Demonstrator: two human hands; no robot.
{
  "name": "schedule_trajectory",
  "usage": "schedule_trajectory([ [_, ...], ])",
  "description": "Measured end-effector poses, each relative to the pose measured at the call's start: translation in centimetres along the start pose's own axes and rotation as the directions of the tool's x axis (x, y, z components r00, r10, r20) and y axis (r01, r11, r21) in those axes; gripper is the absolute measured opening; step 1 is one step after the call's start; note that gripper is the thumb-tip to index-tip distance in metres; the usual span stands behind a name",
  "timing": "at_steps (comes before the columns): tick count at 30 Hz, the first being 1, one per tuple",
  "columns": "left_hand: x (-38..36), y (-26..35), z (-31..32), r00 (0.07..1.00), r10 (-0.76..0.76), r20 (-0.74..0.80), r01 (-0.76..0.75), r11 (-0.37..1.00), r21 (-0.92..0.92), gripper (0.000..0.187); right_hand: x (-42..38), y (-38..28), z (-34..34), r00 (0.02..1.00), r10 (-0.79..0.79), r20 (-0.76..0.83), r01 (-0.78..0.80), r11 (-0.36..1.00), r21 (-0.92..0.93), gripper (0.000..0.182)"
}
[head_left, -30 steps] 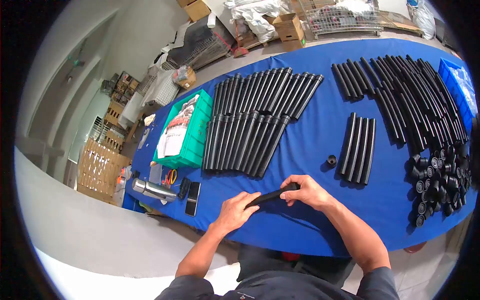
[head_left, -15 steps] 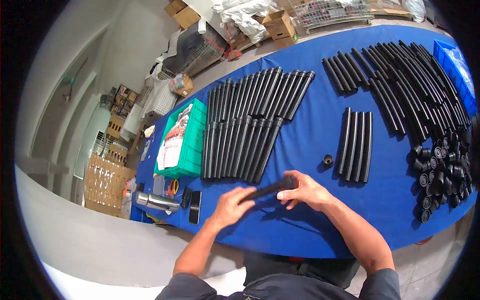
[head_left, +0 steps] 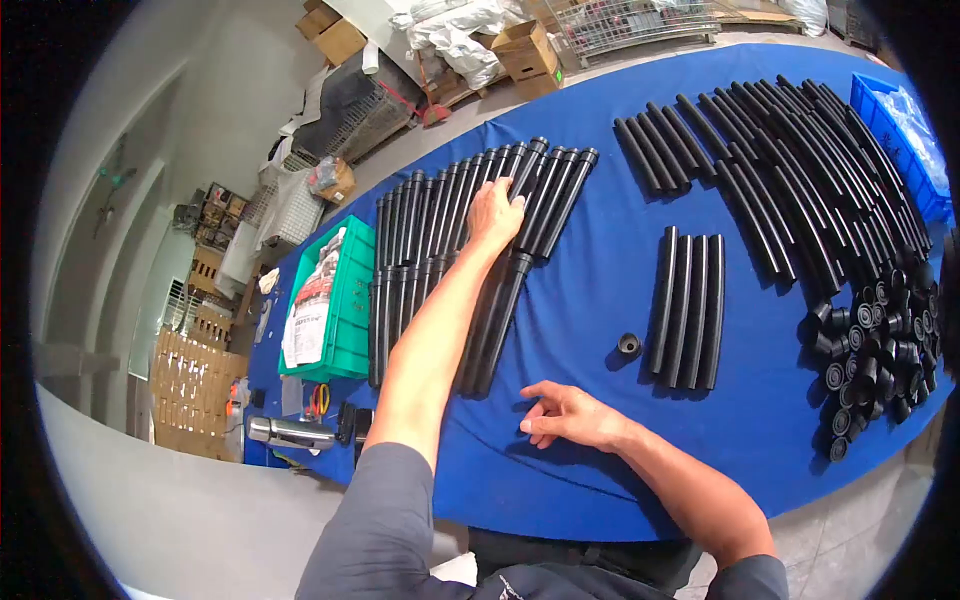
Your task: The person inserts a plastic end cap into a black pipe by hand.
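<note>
My left hand (head_left: 495, 212) reaches across the table to the far row of capped black tubes (head_left: 460, 190). Its fingers are closed on a black tube (head_left: 530, 165) lying on that row, whose capped end shows past the fingertips. Below, a nearer row of capped tubes (head_left: 505, 315) is partly hidden by my left forearm. My right hand (head_left: 572, 416) hovers low over the blue cloth with nothing in it, index finger stretched and the others loosely bent. A single black cap (head_left: 629, 345) sits beyond it, beside several plain black tubes (head_left: 688, 310) lying side by side.
A large pile of plain tubes (head_left: 800, 180) and a heap of caps (head_left: 870, 350) occupy the right side. On the left are a green crate (head_left: 350, 300), scissors (head_left: 319, 400) and a metal flask (head_left: 290, 433). A blue bin (head_left: 900, 140) stands at the far right.
My left hand has carried the tube from in front of me up to the far row. My right hand has let go of it and dropped slightly lower. The view has shifted a little.
</note>
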State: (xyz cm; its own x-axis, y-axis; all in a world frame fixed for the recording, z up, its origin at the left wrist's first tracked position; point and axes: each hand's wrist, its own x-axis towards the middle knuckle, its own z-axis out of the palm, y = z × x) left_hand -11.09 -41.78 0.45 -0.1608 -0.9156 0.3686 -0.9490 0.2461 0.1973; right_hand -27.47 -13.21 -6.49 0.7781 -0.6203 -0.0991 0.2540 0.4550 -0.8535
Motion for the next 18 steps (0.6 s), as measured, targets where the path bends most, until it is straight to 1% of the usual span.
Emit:
schedule_trajectory([
  [1,0.3,0.3,0.9,0.999,-0.047,0.012,0.047,0.999,0.005,0.044,0.1,0.2,0.0,1.000,-0.008,-0.009,0.008,1.000,0.014,0.067],
  [4,1.5,0.6,2.7,0.998,-0.064,-0.016,0.065,0.994,0.088,0.045,0.1,0.0,0.0,1.000,0.028,0.010,-0.028,1.000,0.011,0.061],
  [5,1.6,0.7,3.1,0.997,-0.066,-0.035,0.069,0.992,0.109,0.040,0.1,-0.2,0.1,0.999,0.038,0.012,-0.038,0.999,-0.034,0.058],
  [6,1.9,0.7,3.3,0.998,-0.049,-0.036,0.053,0.988,0.147,0.035,0.2,-0.2,0.0,0.999,0.036,0.007,-0.035,0.999,-0.038,0.057],
  [8,1.9,0.6,3.7,0.999,-0.043,-0.032,0.048,0.982,0.183,0.031,0.2,0.0,0.1,0.999,0.033,0.002,-0.033,0.999,-0.042,0.056],
  [11,1.8,0.9,3.8,0.996,-0.091,-0.011,0.091,0.977,0.193,0.037,0.3,0.2,0.1,0.999,0.050,-0.012,-0.050,0.998,-0.031,0.055],
  [14,1.7,1.1,4.2,0.995,-0.095,-0.031,0.100,0.962,0.256,0.034,0.3,0.4,0.0,0.999,0.041,-0.001,-0.041,0.999,-0.031,0.054],
  [17,1.8,1.0,4.4,0.996,-0.086,-0.029,0.091,0.958,0.271,0.032,0.3,0.2,0.0,0.999,0.036,-0.002,-0.036,0.997,-0.069,0.051],
  [18,1.9,0.7,4.5,0.996,-0.083,-0.025,0.087,0.958,0.274,0.031,0.3,0.4,0.1,1.000,0.012,-0.009,-0.012,0.997,-0.071,0.051],
])
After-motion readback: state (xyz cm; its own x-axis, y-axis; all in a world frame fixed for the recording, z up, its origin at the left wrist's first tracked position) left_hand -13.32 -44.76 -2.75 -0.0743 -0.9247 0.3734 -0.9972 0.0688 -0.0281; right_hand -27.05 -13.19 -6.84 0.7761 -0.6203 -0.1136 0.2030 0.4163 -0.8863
